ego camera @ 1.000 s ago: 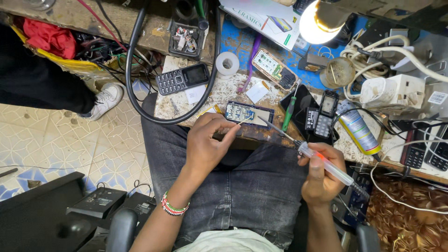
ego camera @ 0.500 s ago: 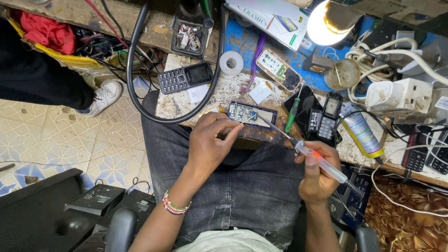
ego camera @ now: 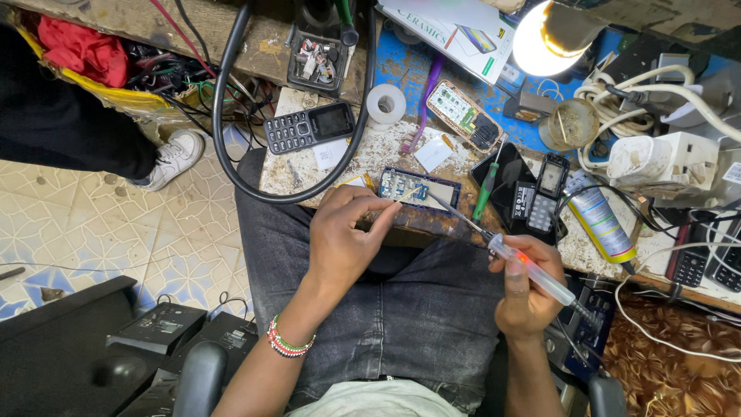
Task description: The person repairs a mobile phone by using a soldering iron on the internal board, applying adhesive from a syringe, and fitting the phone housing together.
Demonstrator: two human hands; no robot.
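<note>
A small blue circuit board in an opened phone shell lies at the near edge of a worn bench. My left hand pinches a thin pale strip whose end rests on the board. My right hand grips a clear-handled soldering iron; its thin metal tip reaches the board's right end. My lap in dark jeans is below the bench.
On the bench lie a black keypad phone, a tape roll, another bare board, a green-handled screwdriver, dark phones, a spray can, a lit lamp, a thick black cable loop. Another person's white shoe stands at the left.
The view has shifted slightly. Both hands stay at the board; the left fingers have edged the strip onto it and the iron tip stays close to the same spot.
</note>
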